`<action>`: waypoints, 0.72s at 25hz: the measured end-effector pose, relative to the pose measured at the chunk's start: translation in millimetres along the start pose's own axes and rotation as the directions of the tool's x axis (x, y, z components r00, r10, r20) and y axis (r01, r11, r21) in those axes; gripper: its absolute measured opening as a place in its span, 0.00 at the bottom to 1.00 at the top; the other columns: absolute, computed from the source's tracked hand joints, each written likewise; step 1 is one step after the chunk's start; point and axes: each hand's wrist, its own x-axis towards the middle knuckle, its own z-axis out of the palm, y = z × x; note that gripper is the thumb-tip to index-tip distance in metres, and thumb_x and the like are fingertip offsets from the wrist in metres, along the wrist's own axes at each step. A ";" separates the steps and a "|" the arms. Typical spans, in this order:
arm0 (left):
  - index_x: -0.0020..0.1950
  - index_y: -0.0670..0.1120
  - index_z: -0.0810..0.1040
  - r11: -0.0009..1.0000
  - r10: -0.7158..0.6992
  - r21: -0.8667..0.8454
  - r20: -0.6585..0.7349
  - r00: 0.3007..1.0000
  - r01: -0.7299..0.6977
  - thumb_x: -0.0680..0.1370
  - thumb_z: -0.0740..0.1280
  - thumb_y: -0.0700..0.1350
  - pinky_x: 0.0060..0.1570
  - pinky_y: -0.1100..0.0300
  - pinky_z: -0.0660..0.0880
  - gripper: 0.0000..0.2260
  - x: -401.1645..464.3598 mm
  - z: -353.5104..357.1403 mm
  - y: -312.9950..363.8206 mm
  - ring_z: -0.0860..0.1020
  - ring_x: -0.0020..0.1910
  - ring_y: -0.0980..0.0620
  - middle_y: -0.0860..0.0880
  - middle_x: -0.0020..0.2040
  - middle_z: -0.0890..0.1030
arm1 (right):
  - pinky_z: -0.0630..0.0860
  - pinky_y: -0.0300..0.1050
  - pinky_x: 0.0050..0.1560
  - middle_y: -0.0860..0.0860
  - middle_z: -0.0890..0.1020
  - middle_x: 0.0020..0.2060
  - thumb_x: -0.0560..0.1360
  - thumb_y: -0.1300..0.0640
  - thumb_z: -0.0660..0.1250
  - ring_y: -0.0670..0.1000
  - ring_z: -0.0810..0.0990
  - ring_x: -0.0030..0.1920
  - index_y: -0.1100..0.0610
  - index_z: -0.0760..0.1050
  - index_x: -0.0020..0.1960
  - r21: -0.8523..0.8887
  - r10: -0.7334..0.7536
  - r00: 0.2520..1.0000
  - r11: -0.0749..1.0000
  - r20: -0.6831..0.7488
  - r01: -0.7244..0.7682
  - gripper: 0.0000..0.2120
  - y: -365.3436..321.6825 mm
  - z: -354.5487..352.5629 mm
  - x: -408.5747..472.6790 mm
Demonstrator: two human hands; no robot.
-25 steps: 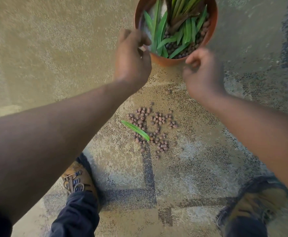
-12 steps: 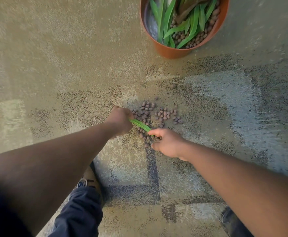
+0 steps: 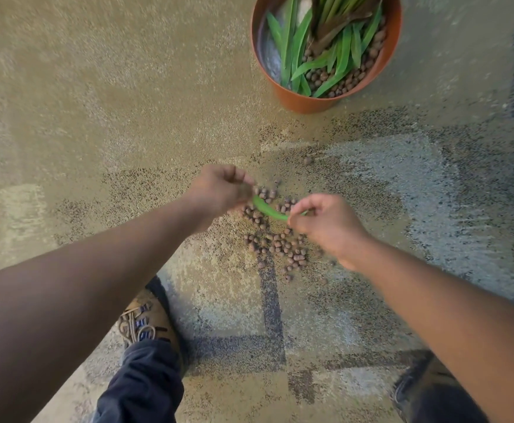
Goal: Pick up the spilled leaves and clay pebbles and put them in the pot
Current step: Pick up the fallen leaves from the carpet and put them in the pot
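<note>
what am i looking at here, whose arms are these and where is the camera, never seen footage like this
There is no machine here. A person wears one wide-angle camera on the head, looking forward and down, so both bare arms reach into the picture from below and the person's shoe shows near the bottom.

The surface is a patterned carpet. On it lies a spill of small brown clay pebbles. Further away stands an orange pot, already holding green leaves and more pebbles.

The left hand and the right hand are both over the spill, each at one end of a single green leaf. The right fingers pinch one end; the left hand is closed at the other end, though blur hides its exact grip.
</note>
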 end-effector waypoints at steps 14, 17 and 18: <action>0.45 0.45 0.76 0.948 0.283 -0.067 -0.266 0.921 -0.311 0.76 0.74 0.40 0.38 0.52 0.84 0.07 25.1 28.9 144.1 0.82 0.33 0.49 0.45 0.39 0.83 | 0.74 0.40 0.32 0.56 0.88 0.44 0.77 0.70 0.68 0.49 0.84 0.40 0.60 0.81 0.58 0.590 -0.101 0.983 0.788 -0.154 0.173 0.13 -146.4 -47.4 28.1; 0.38 0.47 0.77 0.969 0.218 -0.031 -0.360 0.907 -0.245 0.73 0.73 0.35 0.33 0.54 0.82 0.10 38.2 28.3 147.4 0.81 0.31 0.48 0.47 0.34 0.81 | 0.75 0.39 0.33 0.57 0.88 0.52 0.77 0.67 0.67 0.47 0.82 0.41 0.56 0.81 0.60 0.504 -0.123 0.987 0.849 -0.102 0.158 0.14 -149.8 -51.1 30.0; 0.36 0.48 0.76 0.970 0.224 -0.004 -0.388 0.894 -0.245 0.72 0.72 0.34 0.33 0.52 0.83 0.11 41.3 29.3 147.5 0.80 0.31 0.47 0.47 0.33 0.81 | 0.76 0.38 0.33 0.57 0.87 0.53 0.77 0.66 0.68 0.47 0.82 0.42 0.55 0.79 0.62 0.472 -0.145 0.985 0.865 -0.096 0.173 0.15 -149.5 -51.6 31.0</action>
